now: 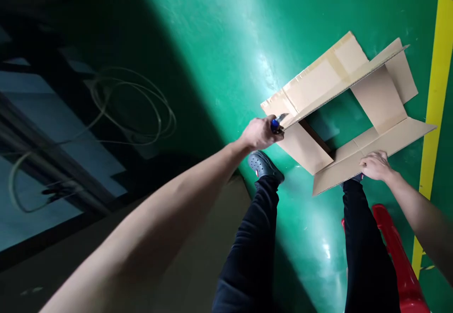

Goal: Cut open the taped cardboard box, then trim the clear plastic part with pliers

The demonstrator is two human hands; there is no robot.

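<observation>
An opened cardboard box (332, 75) stands on the green floor, its flaps spread and the floor showing through its middle. My left hand (260, 133) is closed around a blue-handled utility knife (278, 122), whose blade touches the box's left corner edge. My right hand (375, 165) rests on the near flap (354, 162), fingers curled over its edge. My legs in black trousers and a grey clog (264, 164) are below the box.
A yellow floor line (437, 82) runs down the right side. A red plastic object (398, 256) sits behind my right leg. Coiled cable (134, 110) lies in the dark area at left, beside flat cardboard (198, 237) under my arm.
</observation>
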